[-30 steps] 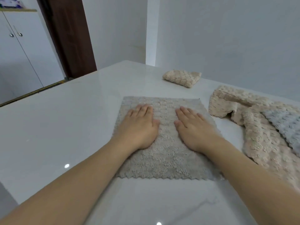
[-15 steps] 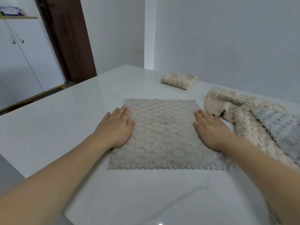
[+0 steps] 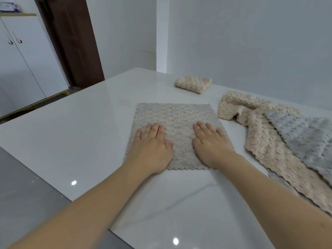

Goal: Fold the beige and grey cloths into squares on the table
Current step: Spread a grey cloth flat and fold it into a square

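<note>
Pressing flat: left hand (image 3: 151,143), right hand (image 3: 210,142) on grey cloth (image 3: 177,114).

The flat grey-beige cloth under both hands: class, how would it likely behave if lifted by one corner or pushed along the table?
The flat cloth looks floppy: similar cloths nearby lie rumpled. It probably weighs little, being thin. On the glossy table it may slide or bunch when pushed, unless the left hand and right hand press it.

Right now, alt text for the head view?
Both hands, left and right, press flat on a grey-beige cloth spread on a white table. A folded beige square lies beyond it; unfolded beige and grey cloths are heaped to the right.
</note>
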{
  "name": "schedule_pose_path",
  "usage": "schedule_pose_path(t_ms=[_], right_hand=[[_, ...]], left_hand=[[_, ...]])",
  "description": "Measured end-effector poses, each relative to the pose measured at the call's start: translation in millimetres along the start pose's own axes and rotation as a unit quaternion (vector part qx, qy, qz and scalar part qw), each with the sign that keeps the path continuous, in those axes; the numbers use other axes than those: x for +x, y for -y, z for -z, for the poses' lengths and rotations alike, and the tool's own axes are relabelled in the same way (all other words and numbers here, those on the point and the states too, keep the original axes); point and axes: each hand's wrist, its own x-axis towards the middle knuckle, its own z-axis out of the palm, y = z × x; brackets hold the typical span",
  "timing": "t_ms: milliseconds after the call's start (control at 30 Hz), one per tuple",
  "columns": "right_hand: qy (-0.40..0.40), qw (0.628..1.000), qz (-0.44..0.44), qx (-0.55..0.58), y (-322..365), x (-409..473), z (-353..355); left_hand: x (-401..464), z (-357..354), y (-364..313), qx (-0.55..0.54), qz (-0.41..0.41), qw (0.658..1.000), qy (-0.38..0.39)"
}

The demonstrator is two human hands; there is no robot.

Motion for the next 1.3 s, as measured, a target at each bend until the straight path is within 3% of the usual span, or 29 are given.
schedule_pose_path(t_ms=[167, 333, 533, 767, 1033, 1300], right_hand=[[0.01, 1.0, 0.003, 0.009, -21, -14, 4], [0.04, 0.999, 0.005, -0.035, -48, -17, 20], [-0.071, 0.995, 0.067, -0.001, -8, 78, 51], [-0.004, 1.0, 0.028, -0.004, -12, 131, 4], [0.001, 1.0, 0.031, 0.0, -27, 130, 6], [0.028, 0.997, -0.055, -0.035, -62, 114, 16]], left_hand=[[-10, 6, 26, -0.003, -0.015, 1.0, 0.005], [-4, 31, 65, 0.041, 0.003, 0.997, 0.065], [100, 69, 14, -0.048, -0.065, 0.993, -0.086], [150, -4, 14, -0.014, -0.042, 0.999, -0.001], [148, 5, 31, 0.0, -0.05, 0.999, 0.011], [126, 19, 92, 0.019, 0.031, 0.998, 0.043]])
